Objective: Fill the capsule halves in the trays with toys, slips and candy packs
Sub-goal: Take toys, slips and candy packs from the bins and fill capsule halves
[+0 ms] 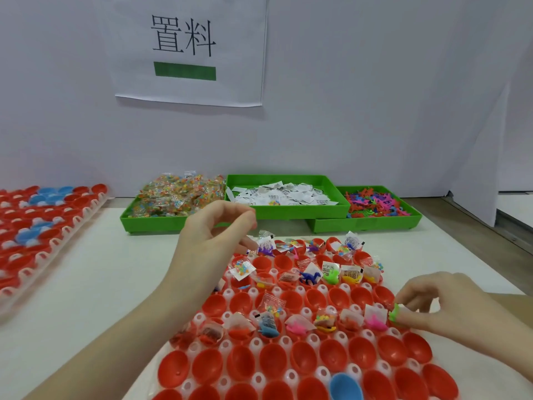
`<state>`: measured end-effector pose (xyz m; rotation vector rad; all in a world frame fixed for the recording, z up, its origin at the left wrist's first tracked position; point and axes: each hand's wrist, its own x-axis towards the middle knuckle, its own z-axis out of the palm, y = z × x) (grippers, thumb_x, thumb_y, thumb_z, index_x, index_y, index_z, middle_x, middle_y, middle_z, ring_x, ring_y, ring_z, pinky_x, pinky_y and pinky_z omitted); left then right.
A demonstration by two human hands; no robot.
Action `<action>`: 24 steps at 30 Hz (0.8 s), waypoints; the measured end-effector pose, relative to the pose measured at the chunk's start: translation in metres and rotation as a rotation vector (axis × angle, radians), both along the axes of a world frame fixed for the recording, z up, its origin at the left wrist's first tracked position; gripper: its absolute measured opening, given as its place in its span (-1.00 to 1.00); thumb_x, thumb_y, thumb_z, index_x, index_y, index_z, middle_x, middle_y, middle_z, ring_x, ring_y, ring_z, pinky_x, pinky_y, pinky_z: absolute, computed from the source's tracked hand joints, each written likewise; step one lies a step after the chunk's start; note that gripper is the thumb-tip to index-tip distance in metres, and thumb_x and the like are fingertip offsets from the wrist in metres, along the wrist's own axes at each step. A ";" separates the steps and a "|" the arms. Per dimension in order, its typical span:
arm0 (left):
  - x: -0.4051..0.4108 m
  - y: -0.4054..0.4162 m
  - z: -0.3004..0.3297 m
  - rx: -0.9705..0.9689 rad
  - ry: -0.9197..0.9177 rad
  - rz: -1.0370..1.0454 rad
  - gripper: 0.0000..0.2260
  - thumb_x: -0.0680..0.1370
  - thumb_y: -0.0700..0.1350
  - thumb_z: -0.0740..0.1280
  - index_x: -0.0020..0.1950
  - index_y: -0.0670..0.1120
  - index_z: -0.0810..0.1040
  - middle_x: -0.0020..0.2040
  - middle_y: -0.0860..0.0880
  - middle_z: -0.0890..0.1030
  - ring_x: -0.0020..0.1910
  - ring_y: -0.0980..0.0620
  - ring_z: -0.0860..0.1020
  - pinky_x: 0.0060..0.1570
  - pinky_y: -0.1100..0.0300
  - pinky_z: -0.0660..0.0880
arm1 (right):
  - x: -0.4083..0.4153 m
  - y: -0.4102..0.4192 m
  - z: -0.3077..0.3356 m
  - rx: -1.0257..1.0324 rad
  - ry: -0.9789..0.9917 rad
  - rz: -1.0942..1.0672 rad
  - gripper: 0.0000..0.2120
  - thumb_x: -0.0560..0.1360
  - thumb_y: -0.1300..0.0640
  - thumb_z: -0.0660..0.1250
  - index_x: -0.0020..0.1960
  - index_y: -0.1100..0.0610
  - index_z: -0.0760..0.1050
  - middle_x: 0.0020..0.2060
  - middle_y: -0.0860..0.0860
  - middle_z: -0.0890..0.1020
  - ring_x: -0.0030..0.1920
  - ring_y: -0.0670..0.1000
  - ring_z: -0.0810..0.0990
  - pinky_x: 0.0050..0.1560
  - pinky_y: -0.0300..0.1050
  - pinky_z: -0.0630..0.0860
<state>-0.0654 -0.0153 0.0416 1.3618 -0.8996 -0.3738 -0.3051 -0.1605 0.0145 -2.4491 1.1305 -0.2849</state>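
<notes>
Nearest the camera, a white capsule tray (199, 346) carries rows of red capsule halves (242, 362), with one blue capsule half (344, 386) near the front edge; the front rows stand unfilled, while a middle row and rows farther back already hold toys, slips and candy packs; an unfilled row lies between them. Right hand (450, 306): fingers curled, fingertips pinching a small green toy (394, 312) at the right end of the filled middle row, over or just beside the tray's edge; whether the toy already sits in a half cannot be told. Left hand (213, 232): raised over the tray's far left part, fingers loosely curled with thumb near forefinger; whether it holds anything cannot be told. Behind the tray, three green bins: candy bin (127, 219) at left, slip bin (288, 210) in the middle, toy bin (360, 223) at right. A second tray (57, 235) of red and blue halves lies well apart at far left; a paper sign (187, 47) hangs on the wall. Likely faults, as judgement: the green toy may miss its half and fall off the tray edge, since it is held at the outermost column; slips and packs stand proud of their halves, so a passing wrist may flick them out; the skipped row may be overlooked.
</notes>
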 end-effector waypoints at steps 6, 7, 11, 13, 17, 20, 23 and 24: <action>0.031 -0.006 -0.009 0.059 -0.059 0.085 -0.94 0.50 -0.19 0.31 -0.15 -0.07 0.55 -0.26 0.00 0.60 -0.43 0.18 0.56 -0.37 0.34 0.50 | 0.011 -0.004 0.007 0.063 0.194 -0.062 -0.70 0.23 0.03 0.53 -0.58 -0.20 0.52 -0.46 -0.25 0.60 -0.46 -0.25 0.47 -0.39 -0.37 0.36; 0.039 -0.008 -0.012 0.082 -0.081 0.109 -0.93 0.51 -0.19 0.31 -0.16 -0.06 0.55 -0.24 0.00 0.60 -0.43 0.18 0.56 -0.35 0.33 0.50 | 0.012 -0.005 0.007 0.045 0.216 -0.077 -0.67 0.22 0.01 0.53 -0.60 -0.25 0.50 -0.43 -0.21 0.62 -0.45 -0.23 0.45 -0.40 -0.35 0.34; 0.080 -0.024 -0.023 0.173 -0.159 0.215 -0.94 0.52 -0.19 0.30 -0.13 -0.08 0.53 -0.19 -0.02 0.58 -0.34 0.07 0.55 -0.25 0.22 0.47 | 0.015 -0.008 0.006 0.039 0.254 -0.067 -0.61 0.22 0.02 0.54 -0.61 -0.32 0.46 -0.49 -0.23 0.59 -0.42 -0.26 0.50 -0.42 -0.38 0.35; 0.102 -0.033 -0.029 0.220 -0.212 0.282 -0.96 0.52 -0.18 0.30 -0.09 -0.11 0.53 -0.18 -0.02 0.57 -0.25 0.01 0.54 -0.16 0.12 0.44 | 0.014 -0.011 0.008 0.105 0.237 -0.028 -0.71 0.21 0.05 0.55 -0.54 -0.24 0.53 -0.49 -0.33 0.56 -0.45 -0.33 0.49 -0.41 -0.42 0.37; 0.142 -0.054 -0.039 0.387 -0.389 0.368 -0.86 0.53 -0.11 0.29 -0.01 -0.15 0.57 -0.03 -0.09 0.60 -0.07 -0.03 0.52 -0.08 0.12 0.37 | 0.008 -0.020 0.020 0.273 0.225 0.008 -0.67 0.05 0.03 0.63 -0.25 -0.15 0.60 -0.33 -0.19 0.65 -0.45 -0.21 0.51 -0.39 -0.39 0.40; 0.163 -0.068 -0.049 0.647 -0.597 0.447 -0.65 0.55 0.06 0.24 0.12 -0.19 0.56 0.05 -0.13 0.60 0.01 -0.09 0.53 -0.04 0.07 0.46 | 0.010 -0.034 0.034 0.258 0.216 0.050 -0.44 -0.25 -0.33 0.54 -0.25 -0.29 0.60 -0.27 -0.21 0.65 -0.44 -0.21 0.53 -0.39 -0.41 0.40; 0.175 -0.078 -0.057 0.906 -0.780 0.535 -0.58 0.54 0.20 0.16 0.00 -0.12 0.58 -0.02 -0.12 0.59 0.02 -0.11 0.51 -0.03 0.07 0.46 | 0.035 -0.069 0.045 0.150 -0.084 -0.031 -0.71 0.00 -0.24 0.52 -0.32 -0.18 0.63 -0.43 -0.05 0.65 -0.48 -0.20 0.52 -0.45 -0.42 0.37; 0.178 -0.081 -0.059 0.932 -0.820 0.565 -0.57 0.54 0.22 0.15 -0.02 -0.10 0.58 0.01 -0.11 0.58 0.06 -0.12 0.49 0.02 0.06 0.44 | 0.047 -0.084 0.044 0.086 -0.195 -0.095 -0.86 0.15 -0.11 0.53 -0.36 -0.10 0.65 -0.44 -0.03 0.65 -0.43 -0.18 0.55 -0.43 -0.36 0.39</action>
